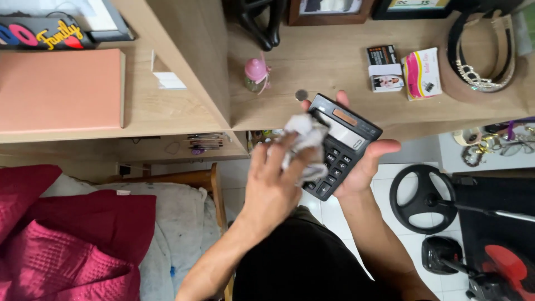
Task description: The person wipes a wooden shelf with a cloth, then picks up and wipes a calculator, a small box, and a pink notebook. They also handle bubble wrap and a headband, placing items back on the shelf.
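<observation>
- While the person looks down from above, a pink board (pixel 60 89) lies flat on the shelf (pixel 167 106), well off to the left of both hands, with a small white card (pixel 167 81) standing between it and them.
- Below and to the left of the left hand, a dark red blanket (pixel 72 239) is bunched on a bed.
- The left hand (pixel 273 184) reaches up from the lower middle, its fingers (pixel 290 153) pressed together over a crumpled white cloth (pixel 304 136), which it pushes against the face of the calculator (pixel 341 146).
- Just above that hand, a small pink-capped bottle (pixel 256 74) stands on the shelf, and a coin (pixel 301 95) lies near the top edge of the calculator.
- The right hand (pixel 365 161) cradles the black calculator from beneath, tilted, its thumb (pixel 384 147) along the right edge and fingertips showing past the top.
- Above and to the right of this hand lie two small boxes (pixel 404 71) and, further right, hairbands (pixel 482 53).
- Below and to its right, a black steering wheel (pixel 424 198) rests on the tiled floor (pixel 390 173).
</observation>
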